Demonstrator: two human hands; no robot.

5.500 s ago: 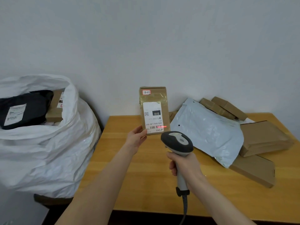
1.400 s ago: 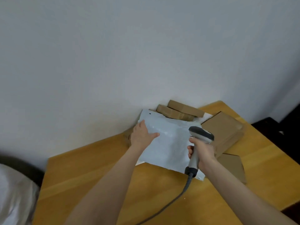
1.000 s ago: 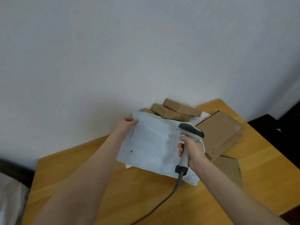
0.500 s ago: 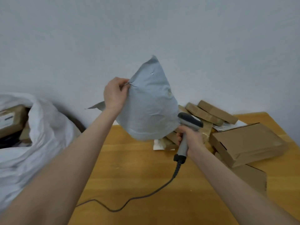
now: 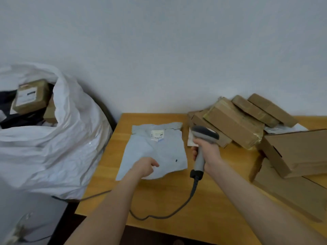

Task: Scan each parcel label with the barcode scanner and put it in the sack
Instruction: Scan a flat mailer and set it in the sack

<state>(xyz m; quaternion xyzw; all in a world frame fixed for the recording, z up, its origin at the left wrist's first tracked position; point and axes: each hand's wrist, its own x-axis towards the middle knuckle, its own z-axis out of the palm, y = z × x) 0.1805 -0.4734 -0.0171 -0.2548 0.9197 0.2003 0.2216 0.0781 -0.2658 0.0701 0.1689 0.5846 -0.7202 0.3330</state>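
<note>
Resting on the grey mailer (image 5: 160,150) near the bench's (image 5: 159,200) left edge, the left grip's (image 5: 144,167) hold cannot be told; the right grip (image 5: 207,152) clamps the scanner (image 5: 205,134).

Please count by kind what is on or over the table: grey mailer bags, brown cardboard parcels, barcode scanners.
Grey mailer bag: 1
Brown cardboard parcels: 6 that can be told apart
Barcode scanner: 1
Total: 8
</note>
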